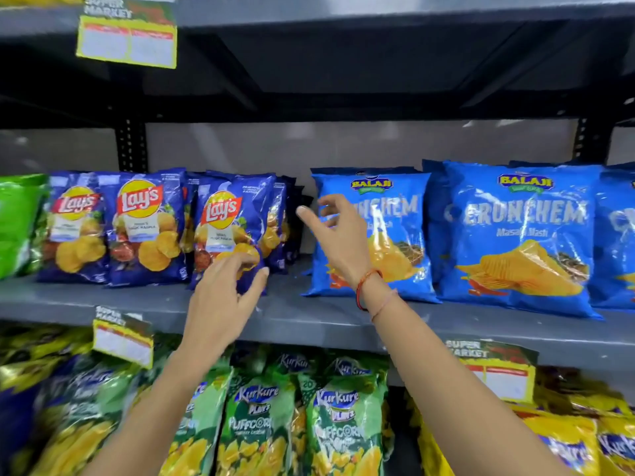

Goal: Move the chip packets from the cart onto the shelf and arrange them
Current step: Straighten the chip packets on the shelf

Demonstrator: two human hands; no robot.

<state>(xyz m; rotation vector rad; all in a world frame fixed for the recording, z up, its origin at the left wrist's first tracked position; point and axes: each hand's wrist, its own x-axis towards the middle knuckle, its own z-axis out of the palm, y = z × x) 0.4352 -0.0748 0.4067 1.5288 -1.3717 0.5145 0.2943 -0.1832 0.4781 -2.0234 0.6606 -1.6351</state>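
Dark blue Lay's packets stand in rows on the grey middle shelf (309, 317). The frontmost right one (230, 221) leans a little, and my left hand (223, 297) touches its lower edge with fingers spread, not gripping. My right hand (336, 231) hovers open in the gap between the Lay's rows and a light blue Balaji Crunchem packet (395, 214), holding nothing. More Lay's packets (141, 225) stand to the left. The cart is out of view.
A second Balaji packet (522, 235) and more stand to the right. A green packet (17, 221) sits at the far left. Kurkure Puffcorn bags (261, 417) fill the shelf below. Price tags (127, 39) hang from the shelf edges.
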